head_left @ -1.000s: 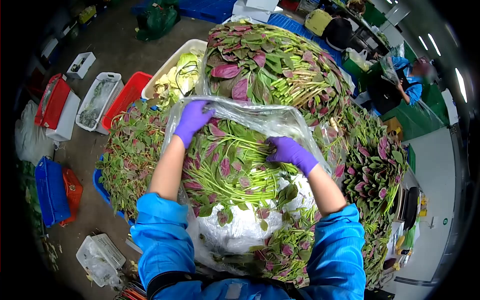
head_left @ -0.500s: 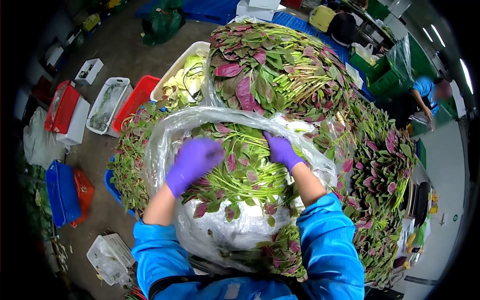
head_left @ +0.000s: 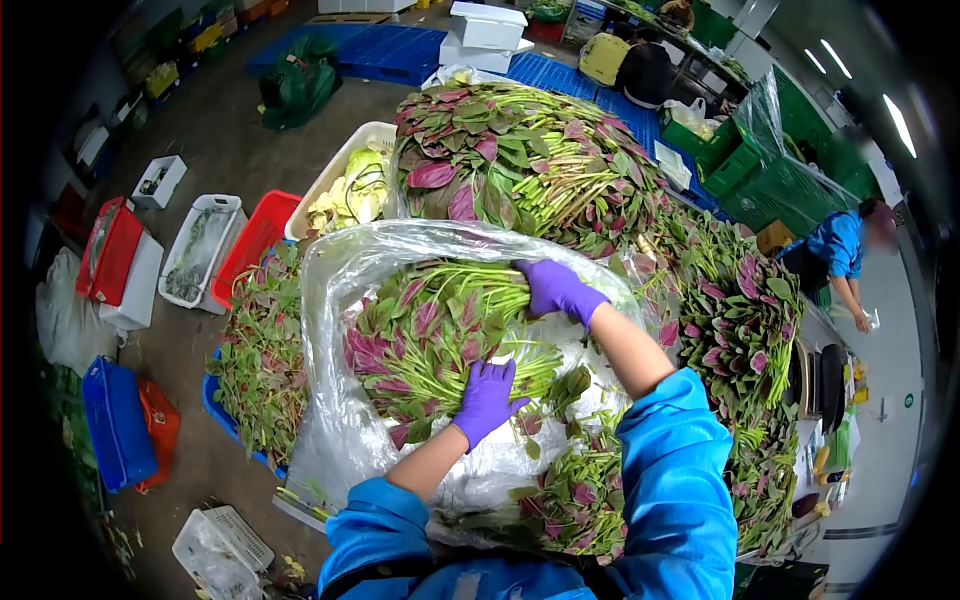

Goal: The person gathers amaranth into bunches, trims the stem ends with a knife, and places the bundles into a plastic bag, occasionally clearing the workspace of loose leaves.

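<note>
Green and purple leafy stems [head_left: 440, 330] lie inside a clear plastic bag [head_left: 335, 270] whose mouth is spread wide. My left hand [head_left: 487, 402], in a purple glove, rests on the stems at the near side of the bunch, fingers spread. My right hand [head_left: 560, 290], also gloved in purple, has its fingers wrapped round the stem ends at the far right of the bunch. Beyond the bag rises a large heap of the same greens [head_left: 530, 150].
Loose greens [head_left: 265, 350] fill a blue container at the left. More bundles [head_left: 740, 330] lie at the right. A white basket of pale leaves [head_left: 350, 180], a red crate [head_left: 262, 235] and a blue crate [head_left: 118, 425] stand leftward. A person in blue [head_left: 835, 245] bends at the right.
My left hand has moved right and nearer my body, onto the stems. My right hand has closed round the stem ends. The leaves in the bag are rearranged, and the camera view has shifted.
</note>
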The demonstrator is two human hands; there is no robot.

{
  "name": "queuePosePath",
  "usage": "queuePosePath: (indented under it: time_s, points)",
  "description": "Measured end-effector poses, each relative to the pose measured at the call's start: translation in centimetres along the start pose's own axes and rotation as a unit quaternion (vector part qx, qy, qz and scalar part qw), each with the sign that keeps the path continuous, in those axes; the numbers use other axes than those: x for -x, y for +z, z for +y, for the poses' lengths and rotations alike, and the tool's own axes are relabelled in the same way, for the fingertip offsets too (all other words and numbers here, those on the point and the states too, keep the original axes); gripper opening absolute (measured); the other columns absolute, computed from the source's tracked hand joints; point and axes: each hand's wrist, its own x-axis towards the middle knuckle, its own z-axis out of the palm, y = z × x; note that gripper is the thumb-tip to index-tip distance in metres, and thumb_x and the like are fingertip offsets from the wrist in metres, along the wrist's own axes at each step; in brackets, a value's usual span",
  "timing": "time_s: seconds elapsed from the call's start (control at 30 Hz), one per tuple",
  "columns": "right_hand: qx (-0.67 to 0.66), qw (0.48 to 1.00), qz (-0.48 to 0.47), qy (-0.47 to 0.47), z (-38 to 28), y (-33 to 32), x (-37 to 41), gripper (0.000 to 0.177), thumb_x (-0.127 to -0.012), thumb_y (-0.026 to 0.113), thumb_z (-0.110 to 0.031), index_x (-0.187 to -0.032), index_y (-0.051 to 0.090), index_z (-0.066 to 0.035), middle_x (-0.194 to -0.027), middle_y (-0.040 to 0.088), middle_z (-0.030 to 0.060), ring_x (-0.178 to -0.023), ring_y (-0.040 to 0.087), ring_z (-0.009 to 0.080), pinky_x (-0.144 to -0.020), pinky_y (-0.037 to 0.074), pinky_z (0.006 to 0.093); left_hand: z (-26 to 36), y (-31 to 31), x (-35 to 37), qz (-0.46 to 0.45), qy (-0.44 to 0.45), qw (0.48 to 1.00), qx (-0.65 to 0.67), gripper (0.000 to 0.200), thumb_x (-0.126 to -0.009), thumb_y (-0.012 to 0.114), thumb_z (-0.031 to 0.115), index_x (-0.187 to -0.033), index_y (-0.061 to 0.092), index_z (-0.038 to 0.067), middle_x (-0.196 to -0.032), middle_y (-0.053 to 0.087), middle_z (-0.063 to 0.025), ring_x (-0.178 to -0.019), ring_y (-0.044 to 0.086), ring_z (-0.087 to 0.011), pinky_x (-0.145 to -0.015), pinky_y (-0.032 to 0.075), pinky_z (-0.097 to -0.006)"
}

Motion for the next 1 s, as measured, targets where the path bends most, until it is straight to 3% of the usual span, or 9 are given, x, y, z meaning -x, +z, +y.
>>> queuePosePath:
  time_s: [0.33,0.47,0.5,0.63,0.7,0.77,0.8,0.87,1.0]
  points:
    - [-0.215,0.976,0.035,0.012,0.8,-12.6,6.3,0.059,-0.050,0.068,-0.003,-0.108,0.056,-0.005,-0.091,0.064,0.0102,-0.077,0.060,0.0195,-0.070,0.049,0.0300,-1.9,3.2,0.5,0.088,0.044,0.995,0.019,0.062,-0.074,0.053,0.056,-0.113,0.051,0.008,-0.095,0.053,-0.0106,-0.093,0.047,-0.0269,-0.082,0.032,-0.0422]
    - [-0.616,0.787,0.034,0.000,0.6,-17.1,11.6,0.057,-0.051,0.056,0.005,-0.108,0.051,0.004,-0.087,0.061,0.0097,-0.077,0.060,0.0189,-0.068,0.050,0.0288,-2.5,4.0,0.2,0.066,0.036,0.996,0.048,0.066,-0.074,0.053,0.056,-0.119,0.050,0.008,-0.097,0.053,-0.0115,-0.095,0.047,-0.0281,-0.083,0.033,-0.0453]
    - [-0.525,0.848,0.068,-0.030,3.2,-17.7,11.9,0.052,-0.054,0.055,0.004,-0.105,0.051,0.004,-0.082,0.061,0.0097,-0.071,0.060,0.0185,-0.063,0.051,0.0294,-2.2,4.2,0.3,0.070,0.024,0.995,0.074,0.067,-0.073,0.054,0.057,-0.119,0.049,0.008,-0.097,0.053,-0.0118,-0.095,0.047,-0.0288,-0.083,0.033,-0.0473]
    - [-0.547,0.830,0.108,0.010,1.2,-17.4,15.4,0.043,-0.057,0.058,-0.002,-0.099,0.053,0.003,-0.070,0.058,0.0063,-0.061,0.055,0.0137,-0.056,0.047,0.0254,2.7,-1.8,0.9,0.063,0.049,0.993,-0.084,0.069,-0.070,0.062,0.048,-0.121,0.046,0.004,-0.116,0.048,-0.0164,-0.110,0.044,-0.0326,-0.094,0.031,-0.0456]
    - [-0.631,0.762,0.145,0.000,-2.3,-14.0,16.3,0.034,-0.059,0.061,-0.006,-0.091,0.056,0.003,-0.068,0.058,0.0066,-0.059,0.053,0.0131,-0.055,0.045,0.0259,6.9,-6.4,1.7,0.094,0.049,0.993,0.053,0.062,-0.075,0.062,0.039,-0.122,0.043,0.003,-0.124,0.044,-0.0155,-0.114,0.042,-0.0304,-0.098,0.031,-0.0402]
    - [-0.539,0.839,0.074,0.020,-0.6,-8.5,14.6,0.034,-0.058,0.064,-0.009,-0.088,0.057,0.005,-0.073,0.060,0.0082,-0.060,0.053,0.0141,-0.056,0.045,0.0264,10.4,-9.6,2.5,0.191,0.029,0.753,0.629,0.050,-0.081,0.060,0.030,-0.120,0.044,0.004,-0.125,0.044,-0.0108,-0.114,0.044,-0.0251,-0.097,0.033,-0.0383]
    - [-0.501,0.860,0.067,0.067,-2.4,-7.2,14.8,0.036,-0.058,0.065,-0.010,-0.089,0.056,0.006,-0.074,0.060,0.0085,-0.061,0.054,0.0150,-0.056,0.045,0.0261,10.2,-8.9,2.0,0.195,0.023,0.757,0.623,0.050,-0.081,0.060,0.030,-0.120,0.044,0.004,-0.125,0.044,-0.0108,-0.114,0.044,-0.0251,-0.097,0.033,-0.0383]
    - [-0.472,0.874,0.039,0.107,-6.9,-4.8,15.7,0.049,-0.057,0.068,-0.013,-0.098,0.053,0.009,-0.084,0.061,0.0113,-0.071,0.057,0.0168,-0.062,0.045,0.0249,9.8,-7.8,1.4,0.035,0.024,0.429,0.902,0.044,-0.082,0.061,0.019,-0.120,0.043,0.005,-0.117,0.048,-0.0083,-0.111,0.045,-0.0190,-0.097,0.034,-0.0330]
    - [-0.597,0.802,-0.010,0.032,-11.9,0.5,16.9,0.073,-0.071,0.070,-0.040,-0.118,0.043,0.008,-0.115,0.050,0.0142,-0.099,0.049,0.0169,-0.084,0.039,0.0261,10.0,-5.5,5.3,0.072,-0.167,0.383,0.906,0.051,-0.082,0.060,0.023,-0.125,0.039,0.006,-0.116,0.052,-0.0074,-0.101,0.054,-0.0180,-0.085,0.046,-0.0327]
